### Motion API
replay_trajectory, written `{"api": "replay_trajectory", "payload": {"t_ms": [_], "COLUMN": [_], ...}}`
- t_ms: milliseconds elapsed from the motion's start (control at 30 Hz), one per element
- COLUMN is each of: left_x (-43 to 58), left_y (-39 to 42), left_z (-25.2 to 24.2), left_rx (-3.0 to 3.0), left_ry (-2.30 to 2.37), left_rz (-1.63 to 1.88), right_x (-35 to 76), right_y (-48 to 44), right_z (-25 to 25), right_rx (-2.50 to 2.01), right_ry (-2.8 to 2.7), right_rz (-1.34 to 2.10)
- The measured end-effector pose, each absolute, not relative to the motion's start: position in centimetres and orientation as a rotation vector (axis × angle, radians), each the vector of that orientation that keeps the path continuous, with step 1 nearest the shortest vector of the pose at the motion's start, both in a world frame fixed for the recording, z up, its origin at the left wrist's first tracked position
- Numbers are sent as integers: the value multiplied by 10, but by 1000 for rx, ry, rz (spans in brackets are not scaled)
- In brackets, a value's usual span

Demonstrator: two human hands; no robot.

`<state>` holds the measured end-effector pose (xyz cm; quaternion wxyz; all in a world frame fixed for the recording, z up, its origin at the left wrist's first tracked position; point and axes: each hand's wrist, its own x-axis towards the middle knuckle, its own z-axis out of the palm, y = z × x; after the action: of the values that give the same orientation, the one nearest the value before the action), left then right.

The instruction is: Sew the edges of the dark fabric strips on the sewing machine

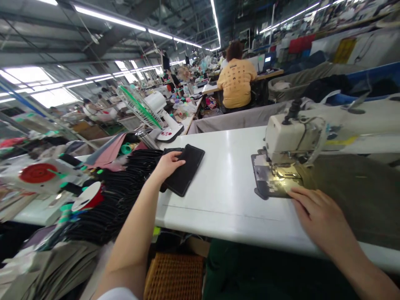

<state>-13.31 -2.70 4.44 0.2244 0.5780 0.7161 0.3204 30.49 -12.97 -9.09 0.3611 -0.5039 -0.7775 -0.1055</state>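
Hands well apart, one at each side of the white tabletop [225,175]. Left hand [170,166] lies over the left side of a dark rectangular panel [189,175], thumb on its upper face; undersides of the fingers hidden, so cannot tell whether the panel is pinched or only pressed. Panel located at the left part of the tabletop, set at a slant, right beside a long row of black pieces [125,183] packed close together; cannot tell whether it lies fully flat. Right hand [318,212] palm down, fingers extended and side by side, nothing seen in its grasp; fingertips at the near edge of the metal plate [261,177] under the head of the sewing machine [281,135]. Machine lamp lights the needle area. Farther back on the left: a white fan [156,100] with green showing in its cage, tilted in view. Left of the row: a second machine [39,173] with an orange-red disc. Beyond the tabletop, a co-worker in a yellow top [237,83] sits facing away. Below the near edge: a brown woven surface [175,277].
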Motion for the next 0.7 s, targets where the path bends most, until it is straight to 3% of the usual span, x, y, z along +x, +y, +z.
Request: {"api": "replay_trajectory", "payload": {"t_ms": [100,167,367,500,700], "left_x": [-144,-133,-43,33,116], "left_y": [-19,-17,-35,-65,-85], "left_z": [53,51,21,3,-8], "left_rx": [1983,2287,2678,2680,2747], "left_ry": [2283,2256,1539,1127,651], "left_rz": [622,642,682,540,425], "right_x": [311,322,354,360,384], "right_y": [-138,-147,-167,-167,-163], "right_z": [-77,-66,-51,-56,-89], "right_rx": [-1369,-1527,-1801,-1750,-1572], "right_ry": [-1996,-1944,-1891,-1944,-1956], "right_rz": [-251,-260,25,227,231]}}
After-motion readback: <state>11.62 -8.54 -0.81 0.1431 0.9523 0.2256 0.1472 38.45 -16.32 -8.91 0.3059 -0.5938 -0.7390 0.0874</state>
